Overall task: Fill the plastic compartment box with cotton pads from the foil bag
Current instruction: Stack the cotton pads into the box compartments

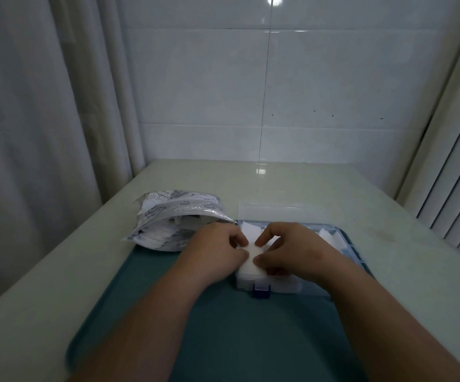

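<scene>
**Forearms over the mat, both hands on the pads**

Forearms reach in from the near edge across the teal mat (223, 326). My left hand (217, 249) and right hand (292, 252) each pinch the stack of cotton pads (250, 260) between thumb and curled fingers, one from either side. That stack sits at the left end of the plastic compartment box (358, 255), just behind its blue latch (261, 293). More pads (326, 235) fill compartments farther right. The clear lid (278, 213) is open behind. Just beside the box's far left corner lies the foil bag (173, 216), mouth open. The box rests on the mat, on a pale table (333, 194) against a tiled wall (278, 92).
</scene>
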Demonstrator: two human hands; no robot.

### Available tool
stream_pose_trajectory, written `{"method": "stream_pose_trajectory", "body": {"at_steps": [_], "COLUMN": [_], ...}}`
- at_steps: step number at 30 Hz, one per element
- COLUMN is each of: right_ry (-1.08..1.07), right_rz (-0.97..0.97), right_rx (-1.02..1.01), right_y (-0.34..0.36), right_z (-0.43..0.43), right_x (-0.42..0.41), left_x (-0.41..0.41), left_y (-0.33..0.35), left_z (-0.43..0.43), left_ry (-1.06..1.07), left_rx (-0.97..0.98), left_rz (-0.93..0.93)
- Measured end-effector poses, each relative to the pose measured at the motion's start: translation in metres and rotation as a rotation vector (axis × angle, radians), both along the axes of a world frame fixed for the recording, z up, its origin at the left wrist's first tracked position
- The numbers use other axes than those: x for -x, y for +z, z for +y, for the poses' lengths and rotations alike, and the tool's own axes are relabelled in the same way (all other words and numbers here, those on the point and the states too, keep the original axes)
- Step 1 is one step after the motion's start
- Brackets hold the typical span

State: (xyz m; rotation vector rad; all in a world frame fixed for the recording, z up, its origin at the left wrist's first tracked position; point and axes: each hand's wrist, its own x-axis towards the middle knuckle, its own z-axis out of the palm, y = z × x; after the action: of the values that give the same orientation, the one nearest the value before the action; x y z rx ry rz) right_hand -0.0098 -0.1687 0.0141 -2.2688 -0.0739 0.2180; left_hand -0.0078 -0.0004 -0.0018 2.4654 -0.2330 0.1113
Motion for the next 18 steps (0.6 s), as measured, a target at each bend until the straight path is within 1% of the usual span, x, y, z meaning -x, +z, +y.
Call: {"method": "stream_pose_trajectory", "body": {"at_steps": [4, 8, 13, 18], "right_ry": [0.014, 0.061, 0.068, 0.018], "right_rz": [-0.016, -0.047, -0.058, -0.103], "right_rx": [0.021, 0.150, 0.177, 0.012], "right_y": [0.0003, 0.0005, -0.0005, -0.0022], "right_z": [-0.0011, -0.0016, 0.0003, -0.0001], "right_x": [0.0012, 0.0017, -0.0012, -0.0010], "left_x": [-0.0006, 0.0005, 0.0004, 0.0000], "left_y": [0.0010, 0.0007, 0.0004, 0.0003], "left_z": [0.0016, 0.0006, 0.0003, 0.0001], "left_ry": [-0.011, -0.038, -0.047, -0.028], "left_rx": [0.013, 0.027, -0.016, 0.040], "left_rz": [0.019, 0.048, 0.047, 0.000]}}
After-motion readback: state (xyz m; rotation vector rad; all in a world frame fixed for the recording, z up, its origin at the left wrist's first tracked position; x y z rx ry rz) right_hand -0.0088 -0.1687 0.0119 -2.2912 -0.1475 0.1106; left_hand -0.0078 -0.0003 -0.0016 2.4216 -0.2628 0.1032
